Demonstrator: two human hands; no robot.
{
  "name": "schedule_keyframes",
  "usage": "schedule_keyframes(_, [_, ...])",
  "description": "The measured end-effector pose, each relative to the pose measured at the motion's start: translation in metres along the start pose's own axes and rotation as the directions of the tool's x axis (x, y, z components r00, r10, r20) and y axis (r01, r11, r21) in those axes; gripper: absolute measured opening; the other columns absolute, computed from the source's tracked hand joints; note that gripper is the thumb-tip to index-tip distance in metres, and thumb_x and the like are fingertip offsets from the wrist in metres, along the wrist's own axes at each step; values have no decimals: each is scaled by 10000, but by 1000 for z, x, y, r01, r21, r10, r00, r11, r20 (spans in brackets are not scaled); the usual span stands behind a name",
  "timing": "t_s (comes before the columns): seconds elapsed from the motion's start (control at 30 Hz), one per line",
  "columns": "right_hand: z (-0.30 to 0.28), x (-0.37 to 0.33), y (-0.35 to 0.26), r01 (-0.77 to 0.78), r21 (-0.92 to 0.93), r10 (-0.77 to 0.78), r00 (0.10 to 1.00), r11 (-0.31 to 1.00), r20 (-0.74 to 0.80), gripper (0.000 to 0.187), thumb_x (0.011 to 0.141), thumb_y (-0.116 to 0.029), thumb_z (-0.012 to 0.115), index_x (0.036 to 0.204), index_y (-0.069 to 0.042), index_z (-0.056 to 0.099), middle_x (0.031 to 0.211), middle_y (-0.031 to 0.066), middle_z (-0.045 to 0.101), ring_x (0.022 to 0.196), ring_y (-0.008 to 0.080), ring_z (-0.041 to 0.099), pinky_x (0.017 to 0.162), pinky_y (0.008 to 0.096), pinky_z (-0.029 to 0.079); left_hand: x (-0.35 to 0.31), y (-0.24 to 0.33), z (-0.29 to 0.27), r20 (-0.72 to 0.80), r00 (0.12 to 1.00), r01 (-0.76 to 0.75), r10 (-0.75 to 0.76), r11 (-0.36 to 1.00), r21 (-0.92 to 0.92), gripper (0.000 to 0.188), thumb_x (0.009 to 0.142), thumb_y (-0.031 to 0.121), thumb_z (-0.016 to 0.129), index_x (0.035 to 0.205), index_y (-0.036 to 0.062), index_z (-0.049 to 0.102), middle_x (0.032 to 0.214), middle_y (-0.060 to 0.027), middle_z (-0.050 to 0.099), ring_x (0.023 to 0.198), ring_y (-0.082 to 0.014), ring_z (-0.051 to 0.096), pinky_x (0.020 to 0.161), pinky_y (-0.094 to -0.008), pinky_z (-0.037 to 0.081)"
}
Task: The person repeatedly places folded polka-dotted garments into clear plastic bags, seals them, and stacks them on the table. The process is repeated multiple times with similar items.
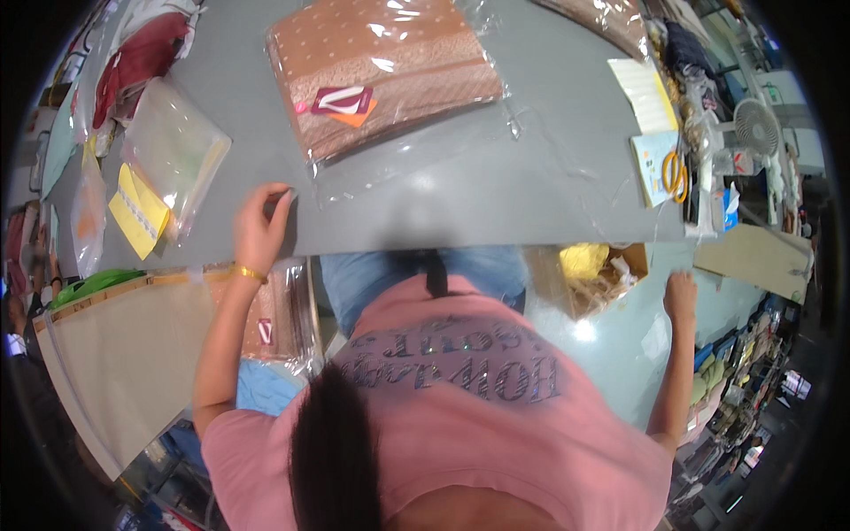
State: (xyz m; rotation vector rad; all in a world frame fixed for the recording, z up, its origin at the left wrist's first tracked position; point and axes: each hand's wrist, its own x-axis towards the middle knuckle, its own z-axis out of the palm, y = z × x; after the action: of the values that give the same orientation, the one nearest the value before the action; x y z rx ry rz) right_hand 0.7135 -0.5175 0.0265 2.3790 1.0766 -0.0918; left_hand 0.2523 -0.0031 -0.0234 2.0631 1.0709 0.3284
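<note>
My left hand (262, 226) is over the grey table near its front edge, thumb and finger curled tip to tip, with nothing visible between them. Beyond it lies a folded brown-pink patterned cloth (390, 66) in a clear plastic bag, with a dark red tag (343, 100) and an orange slip (361, 113) on its front. My left hand is apart from this packet. Past the table's front edge on the right, my right hand (680, 296) is closed in a fist. Its palm side is hidden, so I cannot see whether it holds anything.
Clear plastic sleeves (173, 146) and a yellow card (139, 211) lie at the left, below dark red cloth (146, 62). Orange-handled scissors (676, 177) and papers (645, 93) lie at the right. A carton (620, 281) stands below the table; another bagged cloth (274, 310) is beside my left forearm.
</note>
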Motion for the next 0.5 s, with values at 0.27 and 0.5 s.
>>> schedule_keyframes(0.27, [-119, 195, -151, 657, -295, -641, 376, 693, -669, 838, 757, 16, 697, 1526, -114, 390, 1531, 116, 440, 1212, 275, 582, 1010, 383, 475, 1, 6, 14, 263, 586, -630, 766, 227, 743, 481, 904, 83, 529, 1382, 39, 573, 1486, -94, 493, 1342, -265, 474, 1070, -420, 431])
schedule_keyframes(0.5, [-112, 201, -194, 456, 830, -309, 879, 322, -364, 306, 873, -98, 700, 1168, -19, 675, 1059, 160, 684, 703, 218, 609, 682, 348, 517, 17, 5, 21, 185, 532, -695, 827, 302, 652, 337, 845, 47, 644, 1175, -10, 685, 1407, -103, 575, 1250, -272, 556, 984, -408, 496])
